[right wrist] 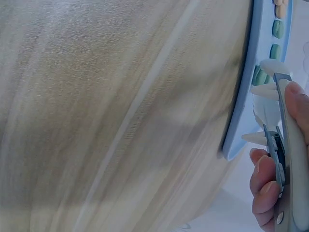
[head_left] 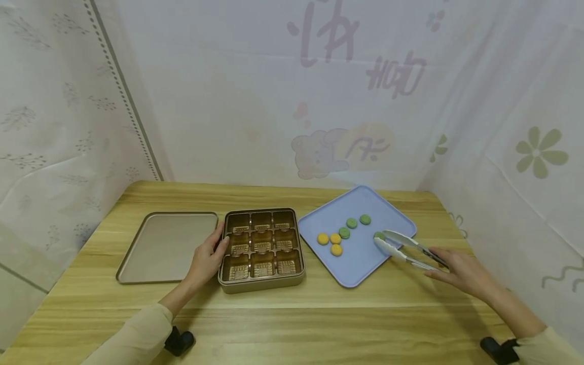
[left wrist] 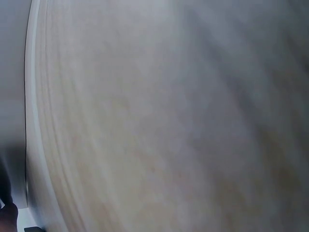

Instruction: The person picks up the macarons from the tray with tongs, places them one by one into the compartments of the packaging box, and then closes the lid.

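My left hand [head_left: 207,258] rests against the left side of a brown-gold tin box [head_left: 262,286], thumb at its rim and fingers along its wall. Inside the box is a gold plastic insert [head_left: 262,249] with several compartments. My right hand [head_left: 465,274] grips metal tongs [head_left: 403,239] with pale tips. Those tips are spread about a small green round biscuit [head_left: 379,235] on a blue tray [head_left: 351,276]; whether they press on it I cannot tell. In the right wrist view, fingers and thumb [right wrist: 297,104] wrap the tongs' arms. The left wrist view shows mostly tabletop.
Left of the box lies a flat gold lid or tray [head_left: 171,248]. More green biscuits [head_left: 351,223] and three yellow biscuits [head_left: 323,238] lie on the blue tray. The wooden table [head_left: 292,324] backs onto a printed cloth [head_left: 251,101].
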A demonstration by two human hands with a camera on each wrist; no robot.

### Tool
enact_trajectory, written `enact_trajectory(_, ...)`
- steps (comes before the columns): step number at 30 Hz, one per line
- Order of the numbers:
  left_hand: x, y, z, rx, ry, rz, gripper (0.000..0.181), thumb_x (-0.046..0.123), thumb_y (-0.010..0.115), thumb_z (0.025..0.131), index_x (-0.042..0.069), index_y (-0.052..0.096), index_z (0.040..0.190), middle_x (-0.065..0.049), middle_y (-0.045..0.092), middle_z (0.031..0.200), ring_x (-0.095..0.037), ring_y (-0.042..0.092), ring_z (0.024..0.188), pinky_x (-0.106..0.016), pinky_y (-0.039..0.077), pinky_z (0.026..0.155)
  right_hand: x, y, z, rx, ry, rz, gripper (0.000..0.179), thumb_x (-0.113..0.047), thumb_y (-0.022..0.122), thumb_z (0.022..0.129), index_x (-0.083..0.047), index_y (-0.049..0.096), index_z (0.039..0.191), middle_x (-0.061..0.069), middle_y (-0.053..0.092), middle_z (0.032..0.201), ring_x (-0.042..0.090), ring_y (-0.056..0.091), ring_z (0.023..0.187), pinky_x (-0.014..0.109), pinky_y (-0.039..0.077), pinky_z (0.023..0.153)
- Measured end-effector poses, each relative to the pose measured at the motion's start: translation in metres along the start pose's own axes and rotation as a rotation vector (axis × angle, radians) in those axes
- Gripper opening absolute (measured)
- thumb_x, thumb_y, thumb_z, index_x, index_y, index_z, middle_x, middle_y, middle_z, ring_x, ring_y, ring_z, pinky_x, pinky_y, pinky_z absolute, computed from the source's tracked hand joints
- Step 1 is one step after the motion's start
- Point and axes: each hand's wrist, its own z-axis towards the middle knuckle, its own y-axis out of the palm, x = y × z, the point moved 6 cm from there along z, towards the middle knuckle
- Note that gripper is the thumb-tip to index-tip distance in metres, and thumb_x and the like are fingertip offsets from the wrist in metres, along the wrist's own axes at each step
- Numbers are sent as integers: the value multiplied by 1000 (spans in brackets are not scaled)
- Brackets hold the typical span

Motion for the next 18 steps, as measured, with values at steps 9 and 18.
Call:
enact_trajectory(9, -2, 1, 0, 4, 2, -4, 53, 21, 40, 103, -5, 24, 146, -23, 25, 151, -40, 26, 137, -53, 27, 111, 2, 3, 5, -14, -22, -31, 57, -31, 77, 77, 10, 61, 113, 20, 68, 92, 26, 65, 74, 38, 52, 56)
enact_trajectory(18, -1, 0, 0, 6, -8, 5, 53, 21, 39, 103, -5, 24, 146, -22, 26, 150, -40, 28, 137, -53, 27, 111, -5, 4, 8, -11, -22, -3, 57, -31, 76, 77, 9, 61, 115, 25, 67, 102, 38, 66, 86, 49, 55, 69)
